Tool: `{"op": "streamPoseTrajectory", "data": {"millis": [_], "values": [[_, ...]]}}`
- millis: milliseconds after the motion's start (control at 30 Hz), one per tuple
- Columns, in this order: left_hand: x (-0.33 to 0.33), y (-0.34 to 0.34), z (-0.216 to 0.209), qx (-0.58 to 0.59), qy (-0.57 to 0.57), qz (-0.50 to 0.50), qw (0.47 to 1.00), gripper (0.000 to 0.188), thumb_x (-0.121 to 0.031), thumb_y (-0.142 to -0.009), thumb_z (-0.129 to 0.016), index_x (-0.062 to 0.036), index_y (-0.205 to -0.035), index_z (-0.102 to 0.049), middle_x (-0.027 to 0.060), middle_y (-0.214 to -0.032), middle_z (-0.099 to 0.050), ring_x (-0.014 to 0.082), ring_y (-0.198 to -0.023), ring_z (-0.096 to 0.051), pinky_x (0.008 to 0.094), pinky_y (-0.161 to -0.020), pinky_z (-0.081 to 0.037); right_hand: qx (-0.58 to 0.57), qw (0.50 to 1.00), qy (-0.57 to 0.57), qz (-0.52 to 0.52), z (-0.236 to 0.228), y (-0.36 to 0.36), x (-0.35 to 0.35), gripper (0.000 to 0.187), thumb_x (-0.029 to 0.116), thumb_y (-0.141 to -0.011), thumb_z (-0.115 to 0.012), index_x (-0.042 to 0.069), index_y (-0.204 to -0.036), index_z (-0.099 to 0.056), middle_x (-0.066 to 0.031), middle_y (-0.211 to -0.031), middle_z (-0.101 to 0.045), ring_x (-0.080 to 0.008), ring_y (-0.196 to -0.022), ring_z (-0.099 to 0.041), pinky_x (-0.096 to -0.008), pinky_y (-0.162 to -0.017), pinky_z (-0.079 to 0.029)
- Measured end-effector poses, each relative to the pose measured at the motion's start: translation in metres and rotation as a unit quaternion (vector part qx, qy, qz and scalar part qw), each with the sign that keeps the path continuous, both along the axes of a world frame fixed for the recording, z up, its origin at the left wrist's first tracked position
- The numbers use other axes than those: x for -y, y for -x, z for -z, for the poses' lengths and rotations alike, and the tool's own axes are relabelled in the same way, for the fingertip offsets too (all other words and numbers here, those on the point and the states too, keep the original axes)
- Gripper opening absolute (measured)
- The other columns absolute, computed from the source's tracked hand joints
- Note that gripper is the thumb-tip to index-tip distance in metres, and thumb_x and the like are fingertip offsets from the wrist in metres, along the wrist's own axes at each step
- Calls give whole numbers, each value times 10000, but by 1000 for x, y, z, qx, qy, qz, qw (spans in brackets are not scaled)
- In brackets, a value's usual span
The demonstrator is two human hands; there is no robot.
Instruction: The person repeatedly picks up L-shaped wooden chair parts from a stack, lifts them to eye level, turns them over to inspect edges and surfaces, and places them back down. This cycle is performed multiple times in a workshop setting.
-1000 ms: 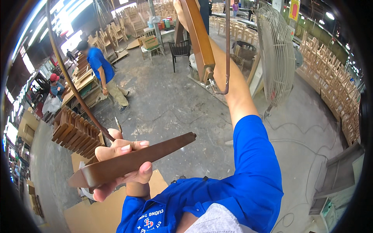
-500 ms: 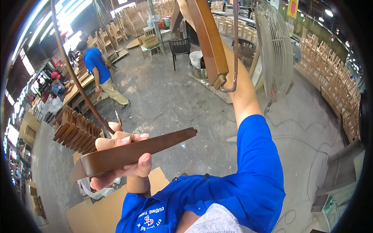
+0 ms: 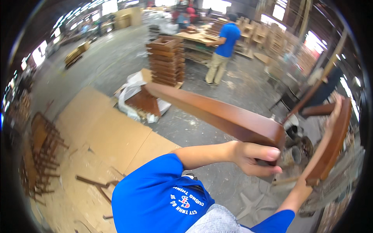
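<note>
My left hand [image 3: 254, 158] is closed round the thick end of a tapered brown wooden leg [image 3: 217, 112]. The leg slants away to the upper left, its narrow end blurred. At the right, my right arm is stretched out along a curved, lighter brown wooden part [image 3: 334, 143]. The right hand [image 3: 337, 110] grips that part near its far end, with most of the fingers hidden behind it. A second brown wooden piece [image 3: 318, 110] shows beside this hand. Between the two hands, a thin hanging rod [image 3: 311, 91] runs down to behind the leg.
Large cardboard sheets [image 3: 101, 128] cover the floor at left, with wooden chair parts [image 3: 42, 151] on them. Beyond the leg stand stacked brown frames [image 3: 163, 62] and a plastic-wrapped bundle [image 3: 136, 97]. A person in blue [image 3: 227, 42] works at a table. A black chair [image 3: 287, 99] stands at right.
My view has swung left, bringing the cardboard and stacked frames nearer the middle. The left hand's leg now points away to the upper left. Both hands keep hold of their wooden pieces.
</note>
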State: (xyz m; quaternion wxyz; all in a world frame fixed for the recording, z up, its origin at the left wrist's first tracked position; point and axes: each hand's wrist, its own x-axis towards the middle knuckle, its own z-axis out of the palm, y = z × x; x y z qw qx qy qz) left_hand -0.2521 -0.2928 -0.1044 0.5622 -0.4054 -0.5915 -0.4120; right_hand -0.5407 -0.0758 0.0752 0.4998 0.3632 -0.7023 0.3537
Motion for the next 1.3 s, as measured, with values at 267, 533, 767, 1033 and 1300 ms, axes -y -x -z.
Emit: {"op": "streamPoseTrajectory", "data": {"millis": [267, 533, 767, 1033, 1300], "values": [[-23, 7, -16, -117, -79, 116, 983, 692, -129, -868, -890, -24, -1472, -568, 150, -1305, -685, 260, -1183, -674, 380, -993, -527, 1, 989, 144, -23, 51, 30, -26, 449, 354, -1009, -739, -54, -1194, -709, -142, -1122, -733, -236, -956, -694, -370, -864, -544], [-23, 2, -23, -119, -91, 230, 962, 708, 9, -859, -867, -33, -1481, -530, 125, -1083, -688, 263, -913, -676, 379, -798, -518, 466, 717, 448, -260, 175, -124, 3, 636, 451, -1091, -510, -4, -1536, -499, -186, -1573, -530, -288, -1534, -391, -500, -1240, -296], [-4, -2, -27, -100, -103, 377, 915, 703, 2, -870, -861, -8, -1480, -512, 158, -1219, -654, 301, -1065, -680, 417, -916, -528, 285, 903, 37, -319, 100, -297, 66, 885, 660, -1066, -390, -88, -1529, -492, -297, -1554, -513, -375, -1436, -528, -505, -1212, -419], [41, 9, -33, -22, -103, 374, 922, 992, -95, -791, -908, 20, -1582, -320, 177, -1481, -525, 304, -1309, -605, 415, -1071, -525, 326, 937, 108, -60, 60, -338, 123, 245, 197, -1064, -674, -39, -1056, -739, -70, -1082, -747, -86, -981, -635, -265, -889, -480], [110, 80, -49, 252, -361, 482, 757, 910, -149, -949, -735, -282, -1658, -179, 111, -1276, -577, 280, -876, -715, 434, -727, -648, 334, 931, 148, 27, 64, -385, 127, 353, 314, -1055, -728, -23, -965, -782, -51, -780, -707, -92, -581, -627, -233, -547, -490]]}}
